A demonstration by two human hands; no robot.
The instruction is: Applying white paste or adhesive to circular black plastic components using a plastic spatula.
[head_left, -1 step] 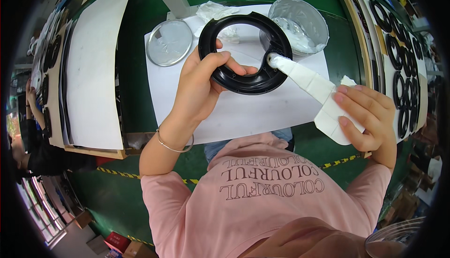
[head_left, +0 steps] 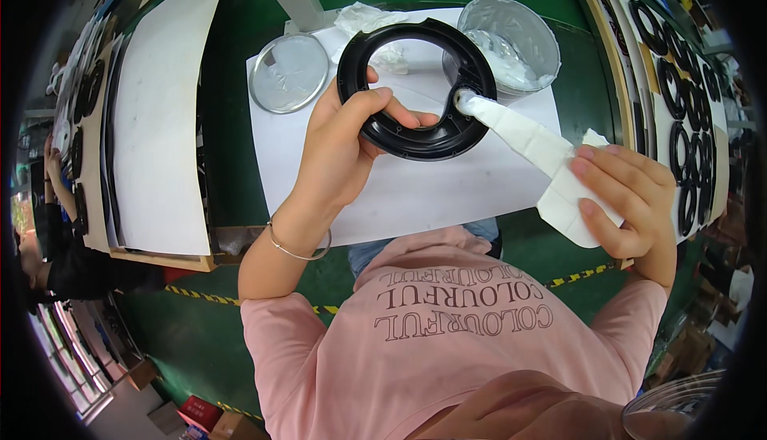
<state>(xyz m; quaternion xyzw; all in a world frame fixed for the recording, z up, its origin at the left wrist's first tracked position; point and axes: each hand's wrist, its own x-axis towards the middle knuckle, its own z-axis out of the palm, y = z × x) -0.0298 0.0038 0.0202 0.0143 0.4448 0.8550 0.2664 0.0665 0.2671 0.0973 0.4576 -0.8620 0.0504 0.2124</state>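
Note:
My left hand [head_left: 339,140] grips a glossy black plastic ring [head_left: 427,144] by its lower left side, with the thumb on top and fingers showing through the opening. The ring is raised over a white sheet [head_left: 447,194]. Between the fingers and thumb of my right hand [head_left: 631,196] is a flat white spatula-like applicator [head_left: 523,138], broad at the held end and narrow at the other. Its narrow tip meets a small round hole on the ring's right side. Whether the tip enters the hole or only rests on it, I cannot tell.
Behind the ring stands a tub [head_left: 546,41] holding white paste [head_left: 511,69]. A round lid [head_left: 288,73] lies at left, with crumpled white paper [head_left: 363,18] beyond. Black rings [head_left: 673,89] line a board on the right; white boards [head_left: 164,120] stand left, near another person [head_left: 52,168].

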